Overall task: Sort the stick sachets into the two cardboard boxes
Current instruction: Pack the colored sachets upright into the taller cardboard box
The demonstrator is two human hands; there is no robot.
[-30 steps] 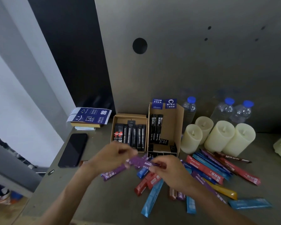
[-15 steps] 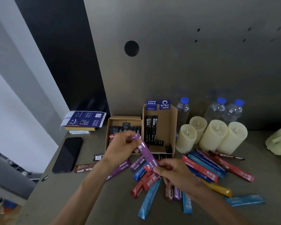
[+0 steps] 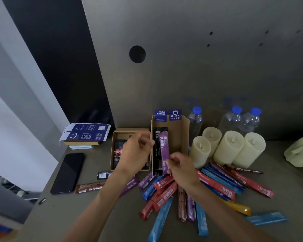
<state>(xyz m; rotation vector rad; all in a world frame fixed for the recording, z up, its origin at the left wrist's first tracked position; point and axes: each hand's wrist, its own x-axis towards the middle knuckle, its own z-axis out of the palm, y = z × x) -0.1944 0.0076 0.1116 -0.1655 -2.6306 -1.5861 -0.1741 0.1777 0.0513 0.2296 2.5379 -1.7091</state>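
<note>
My right hand [image 3: 182,169] pinches the lower end of a purple stick sachet [image 3: 163,151] and holds it upright in front of the taller, right cardboard box [image 3: 181,137], which has black sachets inside. My left hand [image 3: 136,154] hovers over the low, left cardboard box [image 3: 129,131] with loosely curled fingers and nothing in it. That box also holds dark sachets. A loose pile of red, blue and purple sachets [image 3: 164,194] lies on the table below both hands, and more sachets [image 3: 222,182] fan out to the right.
Several cream candles [image 3: 229,147] and water bottles [image 3: 196,119] stand right of the boxes. A black phone [image 3: 68,173], a brown sachet [image 3: 89,186] and a small black sachet [image 3: 103,175] lie at the left. A blue-labelled packet [image 3: 86,133] sits behind them.
My left hand let go of the purple sachet's top and drew back over the left box. My right hand raised the sachet upright toward the right box.
</note>
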